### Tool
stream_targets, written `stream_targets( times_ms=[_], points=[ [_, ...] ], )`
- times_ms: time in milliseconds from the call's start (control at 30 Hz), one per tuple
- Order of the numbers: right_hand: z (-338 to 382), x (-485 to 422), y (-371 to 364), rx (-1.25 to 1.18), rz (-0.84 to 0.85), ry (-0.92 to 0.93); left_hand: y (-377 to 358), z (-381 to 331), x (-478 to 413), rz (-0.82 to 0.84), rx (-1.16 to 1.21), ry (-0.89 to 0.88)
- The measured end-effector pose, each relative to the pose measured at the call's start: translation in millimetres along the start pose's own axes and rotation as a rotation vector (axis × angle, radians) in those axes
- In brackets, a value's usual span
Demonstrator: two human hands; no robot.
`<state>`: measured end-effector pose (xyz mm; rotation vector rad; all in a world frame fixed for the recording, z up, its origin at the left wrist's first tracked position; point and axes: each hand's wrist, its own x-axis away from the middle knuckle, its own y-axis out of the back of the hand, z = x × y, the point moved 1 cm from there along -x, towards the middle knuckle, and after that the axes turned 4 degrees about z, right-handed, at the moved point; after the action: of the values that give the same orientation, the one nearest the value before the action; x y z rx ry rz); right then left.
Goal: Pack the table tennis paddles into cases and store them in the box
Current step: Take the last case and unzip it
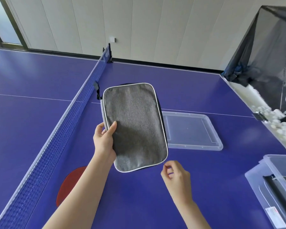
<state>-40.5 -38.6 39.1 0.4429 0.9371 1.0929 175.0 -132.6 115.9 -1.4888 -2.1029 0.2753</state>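
A grey paddle case (pixel 134 127) with pale piping is held up above the blue table (pixel 155 204), its flat side facing the camera; no logo or writing shows on it. The left hand (pixel 104 141) grips its left edge, thumb across the fabric. The right hand (pixel 176 176) hovers just below the case's lower right corner, fingers pinched together, holding nothing that can be made out. A red paddle (pixel 68 184) lies on the table under the left forearm, beside the net (pixel 56 138). A clear lid (pixel 193 133) lies flat behind the case. The clear box (pixel 271 179) at right holds dark cases; its label (pixel 273 214) is too small to read.
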Motion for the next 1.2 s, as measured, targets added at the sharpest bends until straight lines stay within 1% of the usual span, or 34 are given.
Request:
stream_targets(
  times_ms=[133,267,400,500,567,600,633,667,733,767,800,833,900,967,1000,1033,1067,1100,1167,1200],
  points=[
    [11,13,-13,0.048,-0.078,0.033,-14,12,0,-0.115,0.066,0.069],
    [33,20,-28,0.007,-0.115,0.047,-31,27,0,-0.257,0.157,0.133],
    [57,26,-41,-0.089,-0.121,-0.023,-47,40,9,-0.367,0.207,0.168],
    [62,27,-45,-0.133,-0.122,-0.069,-51,45,13,-0.396,0.217,0.176],
    [58,30,-43,-0.165,-0.079,-0.063,-46,45,12,-0.382,0.211,0.163],
    [54,32,-39,-0.21,-0.04,-0.094,-42,44,11,-0.37,0.206,0.152],
    [46,34,-33,-0.276,-0.01,-0.171,-36,43,10,-0.35,0.197,0.142],
    [37,35,-26,-0.366,-0.015,-0.277,-28,42,8,-0.318,0.184,0.135],
    [15,28,-5,-0.55,-0.105,-0.487,-11,39,8,-0.198,0.15,0.138],
    [2,20,5,-0.616,-0.143,-0.554,-1,39,10,-0.118,0.113,0.157],
    [-9,10,16,-0.681,-0.135,-0.607,8,41,12,-0.039,0.061,0.192],
    [-18,-2,24,-0.763,-0.064,-0.655,16,43,16,0.031,-0.001,0.239],
    [-22,-19,38,-0.98,0.215,-0.732,27,54,25,0.136,-0.108,0.334],
    [-14,-21,44,-1.097,0.535,-0.796,31,67,37,0.203,-0.159,0.417],
    [-10,-18,46,-1.123,0.644,-0.824,31,74,41,0.216,-0.179,0.444],
    [-9,-13,46,-1.135,0.687,-0.837,32,83,44,0.21,-0.21,0.452],
    [-10,-9,45,-1.137,0.674,-0.831,33,91,45,0.173,-0.27,0.434],
    [-13,-4,42,-1.13,0.629,-0.811,34,99,44,0.108,-0.381,0.385],
    [-19,5,34,-1.042,0.489,-0.788,31,108,49,-0.013,-0.736,0.221],
    [-20,9,30,-0.97,0.434,-0.78,24,112,57,-0.026,-0.857,0.142]
  ],
)
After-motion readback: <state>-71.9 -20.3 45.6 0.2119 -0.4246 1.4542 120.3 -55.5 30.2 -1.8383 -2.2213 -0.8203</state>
